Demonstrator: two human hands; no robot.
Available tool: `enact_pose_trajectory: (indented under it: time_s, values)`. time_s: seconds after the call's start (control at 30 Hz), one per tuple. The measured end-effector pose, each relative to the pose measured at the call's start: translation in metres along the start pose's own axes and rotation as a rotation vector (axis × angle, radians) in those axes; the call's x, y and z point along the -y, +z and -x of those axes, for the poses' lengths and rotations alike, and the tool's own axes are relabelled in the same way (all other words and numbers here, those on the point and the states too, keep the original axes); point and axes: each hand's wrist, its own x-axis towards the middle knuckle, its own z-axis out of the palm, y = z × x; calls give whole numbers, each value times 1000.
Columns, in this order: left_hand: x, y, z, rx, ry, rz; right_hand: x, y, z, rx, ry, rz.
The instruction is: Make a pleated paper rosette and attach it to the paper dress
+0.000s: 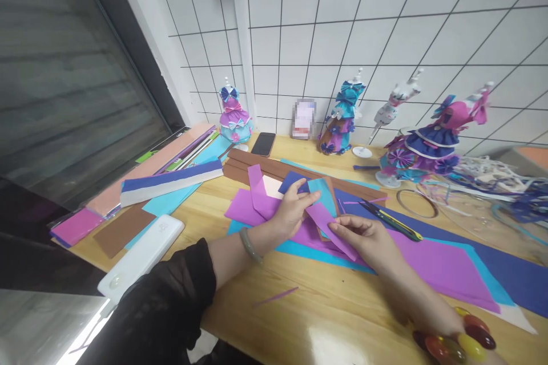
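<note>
A narrow purple paper strip (329,227) is held between both hands above the table. My left hand (295,208), a bracelet on its wrist, pinches the strip's upper end, with its fingers near a teal paper piece (322,195). On the strip's right edge, the thumb and fingers of my right hand (358,234) are closed. Beneath the hands lie purple sheets (445,265), blue sheets (505,271) and brown paper (242,168). A yellow and black utility knife (396,222) rests just beyond my right hand. A thin purple scrap (276,296) lies near the front edge.
Small dress forms in paper dresses (234,117) stand along the tiled wall, beside a bare white-patterned form (398,97). A phone (263,144) lies at the back. A white device (143,256) sits left, and a tape ring (417,203) and tangled ribbons (483,177) right.
</note>
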Motion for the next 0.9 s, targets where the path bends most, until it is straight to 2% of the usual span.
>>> enact_pose_trajectory:
  time_s: [0.13, 0.27, 0.37, 0.43, 0.5, 0.6, 0.73, 0.83, 0.9]
  values:
    - [1, 1, 3, 149, -105, -19, 0, 1, 1, 39, -4, 20]
    - [4, -3, 5, 139, -123, -155, -5, -2, 1, 129, -13, 60]
    - [6, -4, 4, 110, -117, -192, -9, -7, -2, 161, -95, 141]
    - [7, -5, 2, 74, -93, -210, -9, -10, -4, 105, -193, 217]
    - [7, -5, 0, 39, -53, -236, -6, -12, -5, -12, -277, 255]
    - [6, -2, 2, 71, -15, -338, 1, -12, -3, -156, -345, 226]
    - [1, 6, 12, 152, -4, -483, 6, -8, 2, -197, -451, 229]
    - [-1, 12, 18, 246, 57, -446, 6, -5, 5, -201, -513, 282]
    - [0, 13, 20, 266, 72, -419, 6, -4, 5, -219, -524, 313]
